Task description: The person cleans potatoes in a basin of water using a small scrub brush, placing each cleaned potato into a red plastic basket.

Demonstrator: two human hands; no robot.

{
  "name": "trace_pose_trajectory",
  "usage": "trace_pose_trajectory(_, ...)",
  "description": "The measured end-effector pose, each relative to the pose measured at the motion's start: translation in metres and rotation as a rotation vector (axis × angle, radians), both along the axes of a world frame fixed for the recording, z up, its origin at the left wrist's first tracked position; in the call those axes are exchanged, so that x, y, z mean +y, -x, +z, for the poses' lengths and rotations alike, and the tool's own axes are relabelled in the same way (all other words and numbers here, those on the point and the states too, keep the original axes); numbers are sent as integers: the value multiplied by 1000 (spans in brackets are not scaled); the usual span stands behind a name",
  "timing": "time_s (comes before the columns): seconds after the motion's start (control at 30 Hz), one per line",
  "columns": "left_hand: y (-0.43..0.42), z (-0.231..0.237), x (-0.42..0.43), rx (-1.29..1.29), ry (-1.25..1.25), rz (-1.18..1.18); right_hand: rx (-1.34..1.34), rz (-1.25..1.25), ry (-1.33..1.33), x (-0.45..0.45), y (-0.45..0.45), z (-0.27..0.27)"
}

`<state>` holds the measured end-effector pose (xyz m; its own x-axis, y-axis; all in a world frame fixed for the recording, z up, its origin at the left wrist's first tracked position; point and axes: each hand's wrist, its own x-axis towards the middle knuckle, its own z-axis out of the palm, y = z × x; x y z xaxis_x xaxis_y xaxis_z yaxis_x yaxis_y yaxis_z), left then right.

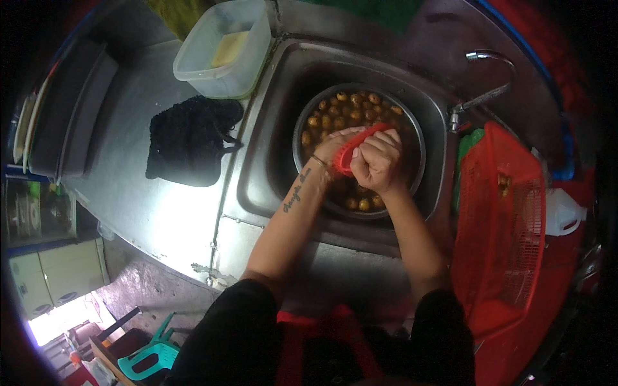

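Observation:
A round metal basin [422, 159] stands in the steel sink [270, 120], holding small yellow-brown potatoes or similar round produce [356, 100] in murky brown water. Over the basin, my right hand [379, 159] is closed around a red plastic scrubbing brush [345, 157]. My left hand [335, 144] is under and beside the brush, low in the basin; its palm and most fingers are hidden, so whether it holds a piece of the produce does not show.
Left of the sink lie a black cloth [188, 140] and a translucent plastic tub [193, 72] with a yellowish sponge-like block inside. A curved metal faucet [487, 94] rises at the back right. Right of the sink stands a red plastic basket [497, 217], near a white plastic jug [562, 212].

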<state>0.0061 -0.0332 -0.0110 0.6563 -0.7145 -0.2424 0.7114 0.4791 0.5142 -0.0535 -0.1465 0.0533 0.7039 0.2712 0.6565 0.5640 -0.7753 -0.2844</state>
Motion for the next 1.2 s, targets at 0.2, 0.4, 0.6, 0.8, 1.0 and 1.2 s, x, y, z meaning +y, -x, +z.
trace_pose_trajectory(0.2,2,30,-5,94,37,-79,57,-514,-15,-81,-21,-28)
trace_pose_trajectory(0.4,-4,34,-2,272,217,-87,452,-798,187,-71,-24,-44)
trace_pose_trajectory(0.6,-1,20,-4,53,-158,129,317,-247,-660,3,-4,2)
trace_pose_trajectory(0.8,10,39,-14,30,-129,-90,127,-450,-333,-54,-16,-17)
trace_pose_trajectory(1.0,4,28,0,-313,-209,-84,-89,-210,-329,-18,-6,3)
trace_pose_trajectory(1.2,11,59,-5,-308,-374,-245,243,-800,-691,-63,9,-4)
